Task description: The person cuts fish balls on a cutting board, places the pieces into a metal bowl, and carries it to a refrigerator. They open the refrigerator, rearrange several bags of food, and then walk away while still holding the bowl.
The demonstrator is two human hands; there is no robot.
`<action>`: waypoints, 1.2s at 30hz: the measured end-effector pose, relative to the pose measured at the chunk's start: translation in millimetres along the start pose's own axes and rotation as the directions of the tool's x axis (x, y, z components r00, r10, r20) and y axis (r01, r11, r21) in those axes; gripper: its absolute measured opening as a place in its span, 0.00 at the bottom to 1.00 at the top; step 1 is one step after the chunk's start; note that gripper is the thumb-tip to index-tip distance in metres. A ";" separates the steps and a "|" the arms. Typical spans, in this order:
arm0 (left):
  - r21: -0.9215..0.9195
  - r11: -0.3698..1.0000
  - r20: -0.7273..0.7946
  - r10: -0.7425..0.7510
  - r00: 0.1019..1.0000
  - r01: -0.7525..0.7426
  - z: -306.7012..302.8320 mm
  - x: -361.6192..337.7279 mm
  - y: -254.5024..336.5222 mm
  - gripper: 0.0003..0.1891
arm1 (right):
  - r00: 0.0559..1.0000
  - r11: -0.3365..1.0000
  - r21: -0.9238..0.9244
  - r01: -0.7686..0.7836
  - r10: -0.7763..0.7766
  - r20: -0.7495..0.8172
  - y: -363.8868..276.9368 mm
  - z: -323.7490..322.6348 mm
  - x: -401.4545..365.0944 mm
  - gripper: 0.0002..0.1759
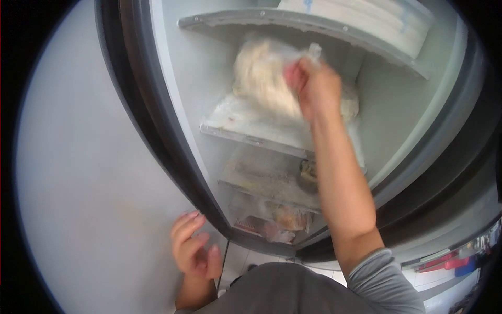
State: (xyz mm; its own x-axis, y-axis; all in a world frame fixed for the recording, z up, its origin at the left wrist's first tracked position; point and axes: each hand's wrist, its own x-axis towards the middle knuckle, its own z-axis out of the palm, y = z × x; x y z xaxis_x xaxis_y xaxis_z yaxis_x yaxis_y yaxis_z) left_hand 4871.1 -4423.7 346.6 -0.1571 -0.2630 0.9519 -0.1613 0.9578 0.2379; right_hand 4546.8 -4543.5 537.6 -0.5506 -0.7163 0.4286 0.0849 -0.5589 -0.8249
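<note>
My right hand (320, 88) reaches into an upright fridge or freezer, its fingers closed on the gathered top of a clear plastic bag (264, 76). Pale, cream-coloured contents fill the bag, which is blurred by motion and overlaps the white middle shelf (230, 118) in this view. Behind my wrist, another pale bagged lump (349, 103) shows in part. Low on the left, my left hand (193, 246) hangs in front of the open door (99, 172), fingers loosely curled and apart, holding nothing.
Above, a metal-edged shelf (261, 17) carries a large white block-like container (361, 21). A lower shelf (256, 170) holds a dark container (308, 170); bagged items (287, 217) lie at the bottom. Red and blue things (452, 264) stand far right.
</note>
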 end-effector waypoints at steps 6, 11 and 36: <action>-0.156 0.793 0.181 -0.564 0.806 0.589 25.6 -111.3 -28.6 0.16 | 0.850 0.814 -0.269 0.515 -0.525 0.037 3.7 -22.7 -77.5 0.22; 0.088 0.473 0.369 -0.833 0.412 0.877 4.5 -272.3 -30.9 0.17 | 0.777 0.516 -0.581 0.629 -0.379 0.504 107.3 -102.5 -186.2 0.09; 0.739 0.408 0.592 -0.773 -0.228 0.536 -154.7 -710.5 63.8 0.16 | 0.965 -0.417 -0.909 0.005 0.242 -0.105 164.7 -156.4 -93.6 0.52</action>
State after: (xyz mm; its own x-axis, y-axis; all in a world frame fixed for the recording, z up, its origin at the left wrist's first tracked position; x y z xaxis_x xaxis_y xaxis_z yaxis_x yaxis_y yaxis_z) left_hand 5123.2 -4157.8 -284.8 -0.4166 -0.7489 -0.5153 -0.8700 0.1640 0.4650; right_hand 4482.5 -4503.1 304.0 -0.5982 -0.7819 0.1753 -0.7930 0.6092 0.0114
